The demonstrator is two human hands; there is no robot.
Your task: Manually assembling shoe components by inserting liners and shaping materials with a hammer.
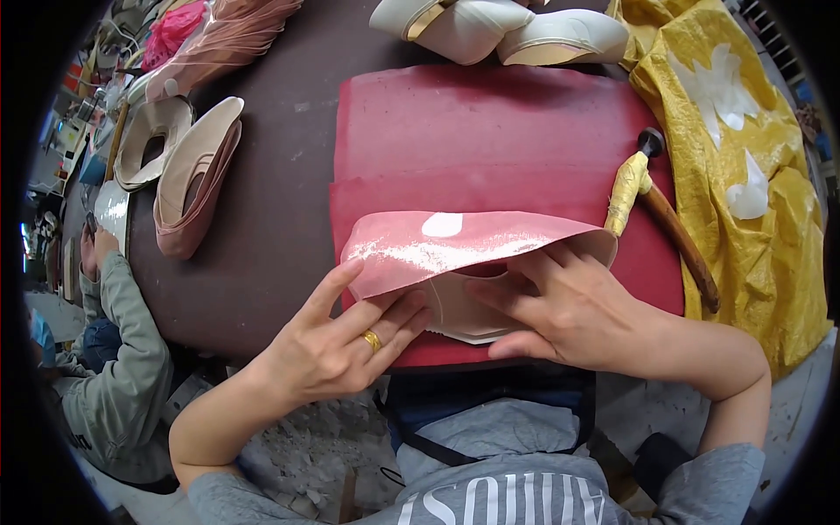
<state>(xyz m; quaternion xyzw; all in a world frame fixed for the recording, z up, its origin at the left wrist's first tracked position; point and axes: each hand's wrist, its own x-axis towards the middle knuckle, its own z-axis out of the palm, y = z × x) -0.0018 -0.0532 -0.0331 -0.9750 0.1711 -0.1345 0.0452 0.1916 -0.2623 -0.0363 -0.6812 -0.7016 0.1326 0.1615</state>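
A glossy pink shoe upper with a pale lining is held over the red mat, its open side toward me. My left hand, with a gold ring, grips the left end: the index finger lies on the pink outside and the other fingers reach under the edge. The fingers of my right hand are tucked inside the upper at its right end, their tips hidden. Its thumb rests by the lower edge of the lining.
A red mat covers part of the dark table. On the right lie a hammer and a yellow sheet. White uppers sit at the back, and stacked beige-pink uppers at left. Another person's green sleeve shows far left.
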